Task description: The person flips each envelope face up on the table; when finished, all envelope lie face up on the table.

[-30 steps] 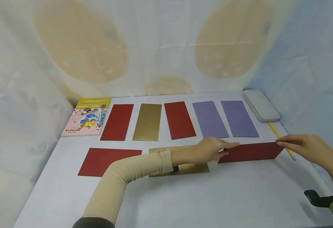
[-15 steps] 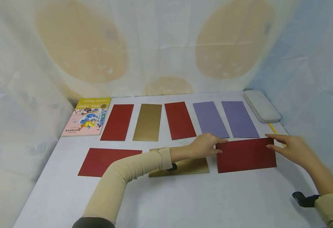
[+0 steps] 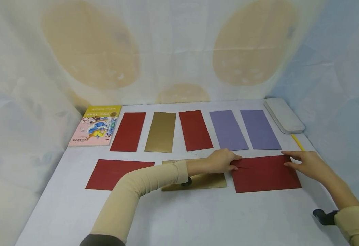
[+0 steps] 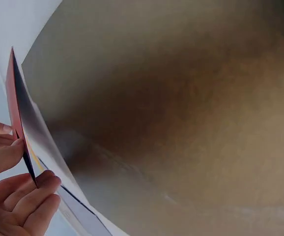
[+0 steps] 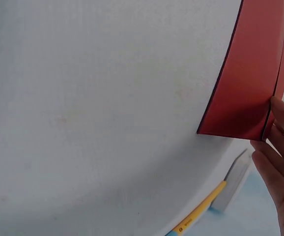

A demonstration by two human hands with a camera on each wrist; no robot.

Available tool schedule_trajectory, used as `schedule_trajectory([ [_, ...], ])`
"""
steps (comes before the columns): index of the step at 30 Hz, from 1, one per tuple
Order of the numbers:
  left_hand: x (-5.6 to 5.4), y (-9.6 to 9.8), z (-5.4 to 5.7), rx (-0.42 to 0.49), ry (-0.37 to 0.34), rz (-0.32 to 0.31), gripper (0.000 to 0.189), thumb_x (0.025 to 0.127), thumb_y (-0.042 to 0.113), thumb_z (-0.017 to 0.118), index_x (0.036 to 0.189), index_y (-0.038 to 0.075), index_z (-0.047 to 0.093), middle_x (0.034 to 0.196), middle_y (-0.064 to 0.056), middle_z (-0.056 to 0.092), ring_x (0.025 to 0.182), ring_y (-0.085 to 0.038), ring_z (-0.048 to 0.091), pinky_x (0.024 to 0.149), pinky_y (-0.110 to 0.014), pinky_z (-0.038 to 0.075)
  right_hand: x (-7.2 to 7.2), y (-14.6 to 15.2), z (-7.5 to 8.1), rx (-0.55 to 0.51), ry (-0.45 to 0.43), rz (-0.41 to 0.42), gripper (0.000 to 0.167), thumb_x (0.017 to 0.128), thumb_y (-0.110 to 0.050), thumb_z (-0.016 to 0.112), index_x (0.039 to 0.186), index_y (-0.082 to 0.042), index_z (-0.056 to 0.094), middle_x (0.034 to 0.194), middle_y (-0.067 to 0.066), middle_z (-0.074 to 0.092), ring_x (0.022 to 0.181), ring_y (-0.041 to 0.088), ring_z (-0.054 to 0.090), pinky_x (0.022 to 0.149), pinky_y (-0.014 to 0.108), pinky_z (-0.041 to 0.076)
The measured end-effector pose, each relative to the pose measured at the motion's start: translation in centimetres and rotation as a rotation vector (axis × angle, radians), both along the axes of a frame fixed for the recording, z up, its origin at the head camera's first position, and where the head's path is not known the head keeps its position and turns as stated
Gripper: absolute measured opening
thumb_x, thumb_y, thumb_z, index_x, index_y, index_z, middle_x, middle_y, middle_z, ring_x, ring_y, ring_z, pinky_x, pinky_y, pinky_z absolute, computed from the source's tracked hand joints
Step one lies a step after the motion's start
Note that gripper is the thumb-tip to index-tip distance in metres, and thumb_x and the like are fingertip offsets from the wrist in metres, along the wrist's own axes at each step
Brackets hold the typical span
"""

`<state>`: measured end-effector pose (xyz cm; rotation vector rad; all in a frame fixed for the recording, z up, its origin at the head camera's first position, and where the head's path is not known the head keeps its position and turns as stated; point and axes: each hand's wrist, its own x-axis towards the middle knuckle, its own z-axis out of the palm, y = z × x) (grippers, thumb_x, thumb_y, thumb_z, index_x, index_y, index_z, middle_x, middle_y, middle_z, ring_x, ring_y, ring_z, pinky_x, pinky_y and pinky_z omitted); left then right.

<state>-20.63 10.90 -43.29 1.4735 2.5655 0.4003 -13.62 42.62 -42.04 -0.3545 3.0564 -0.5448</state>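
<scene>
Both hands hold a red envelope (image 3: 267, 176), long side across and slightly tilted, at the table's right front. My left hand (image 3: 217, 161) pinches its upper left corner, where a short dark slit shows by the thumb. At the upper right corner my right hand (image 3: 308, 164) grips it between thumb and fingers. A line like a flap edge runs along the red envelope (image 5: 250, 73) in the right wrist view. The left wrist view shows the red envelope (image 4: 15, 98) nearly edge-on. A gold envelope (image 3: 210, 182) lies partly hidden beneath my left forearm; another red rectangle (image 3: 112, 171) lies farther left.
Red, gold and purple rectangles stand in a back row, including a gold one (image 3: 160, 132) and a purple one (image 3: 260, 130). A picture book (image 3: 95, 126) lies back left. A grey case (image 3: 284, 115) and a yellow pencil (image 3: 297, 142) lie on the right.
The red envelope has come down and nearer, its face turning up into view. My right hand has moved left with it; my left hand has shifted slightly.
</scene>
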Motion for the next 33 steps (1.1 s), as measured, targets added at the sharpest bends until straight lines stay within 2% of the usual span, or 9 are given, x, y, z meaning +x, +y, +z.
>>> schedule_trajectory([
  [5, -0.1, 0.2, -0.3, -0.048, 0.024, -0.011, 0.046, 0.091, 0.029, 0.068, 0.134, 0.014, 0.06, 0.113, 0.004, 0.069, 0.083, -0.002, 0.061, 0.061, -0.016, 0.046, 0.1, 0.0, -0.3, -0.003, -0.016, 0.001, 0.048, 0.082, -0.015, 0.076, 0.123, 0.006, 0.062, 0.116, 0.036, 0.058, 0.1, 0.054, 0.057, 0.071, 0.051, 0.055],
  [9, 0.0, 0.1, -0.2, -0.068, 0.034, -0.02, 0.044, 0.093, 0.027, 0.066, 0.135, 0.015, 0.059, 0.119, 0.004, 0.067, 0.094, -0.006, 0.063, 0.065, -0.019, 0.049, 0.8, -0.4, -0.1, 0.031, -0.054, -0.02, 0.054, 0.084, -0.024, 0.075, 0.127, 0.005, 0.058, 0.117, 0.037, 0.057, 0.093, 0.045, 0.059, 0.058, 0.035, 0.049],
  [11, 0.1, -0.1, -0.1, -0.076, 0.029, -0.034, 0.045, 0.093, 0.026, 0.066, 0.136, 0.015, 0.058, 0.122, 0.004, 0.065, 0.097, -0.006, 0.063, 0.066, -0.018, 0.049, 1.5, -0.6, 0.0, 0.046, -0.077, -0.017, 0.057, 0.084, -0.026, 0.075, 0.128, 0.004, 0.057, 0.119, 0.036, 0.057, 0.09, 0.038, 0.058, 0.055, 0.03, 0.041],
  [15, 0.6, -0.4, 0.1, -0.115, 0.017, -0.082, 0.047, 0.094, 0.027, 0.064, 0.139, 0.017, 0.055, 0.122, 0.004, 0.065, 0.097, -0.004, 0.062, 0.068, -0.017, 0.048, 2.6, -1.1, -0.1, 0.062, -0.089, 0.027, 0.056, 0.082, -0.025, 0.077, 0.127, 0.003, 0.06, 0.118, 0.031, 0.059, 0.094, 0.038, 0.061, 0.058, 0.029, 0.047],
  [20, 0.8, -0.6, 0.3, -0.173, -0.005, -0.104, 0.048, 0.094, 0.028, 0.064, 0.14, 0.017, 0.053, 0.119, 0.005, 0.066, 0.092, -0.003, 0.059, 0.068, -0.017, 0.046, 2.9, -1.5, -0.4, 0.07, -0.105, 0.054, 0.055, 0.08, -0.021, 0.077, 0.126, 0.004, 0.06, 0.117, 0.029, 0.061, 0.079, 0.026, 0.057, 0.053, 0.024, 0.041],
  [25, -0.3, -0.5, 0.7, -0.13, 0.002, -0.113, 0.045, 0.095, 0.028, 0.062, 0.138, 0.013, 0.055, 0.121, 0.002, 0.066, 0.083, -0.004, 0.059, 0.065, -0.016, 0.046, 2.3, -1.5, -0.1, 0.051, -0.109, 0.064, 0.054, 0.081, -0.022, 0.077, 0.125, 0.004, 0.061, 0.116, 0.031, 0.061, 0.08, 0.026, 0.057, 0.054, 0.026, 0.043],
  [29, -1.8, -0.1, 1.0, -0.126, 0.016, -0.079, 0.046, 0.096, 0.029, 0.061, 0.138, 0.011, 0.055, 0.124, 0.0, 0.064, 0.099, -0.009, 0.063, 0.066, -0.021, 0.051, 1.5, -1.5, 0.6, 0.042, -0.1, 0.06, 0.052, 0.084, -0.024, 0.075, 0.126, 0.004, 0.06, 0.118, 0.031, 0.06, 0.096, 0.039, 0.062, 0.069, 0.04, 0.054],
  [31, -2.4, 0.0, 0.7, -0.142, 0.023, -0.06, 0.047, 0.096, 0.029, 0.061, 0.138, 0.011, 0.054, 0.128, 0.0, 0.062, 0.108, -0.012, 0.061, 0.069, -0.024, 0.053, 1.0, -1.5, 1.0, 0.031, -0.095, 0.052, 0.052, 0.086, -0.024, 0.073, 0.127, 0.004, 0.059, 0.112, 0.028, 0.064, 0.089, 0.035, 0.063, 0.068, 0.039, 0.054],
  [33, -2.8, 0.0, 0.3, -0.158, 0.041, -0.048, 0.048, 0.096, 0.029, 0.061, 0.139, 0.01, 0.054, 0.13, -0.001, 0.061, 0.111, -0.013, 0.06, 0.073, -0.026, 0.054, 0.6, -1.6, 1.3, 0.028, -0.094, 0.045, 0.052, 0.087, -0.024, 0.072, 0.129, 0.004, 0.058, 0.09, 0.02, 0.067, 0.07, 0.023, 0.057, 0.059, 0.031, 0.048],
])
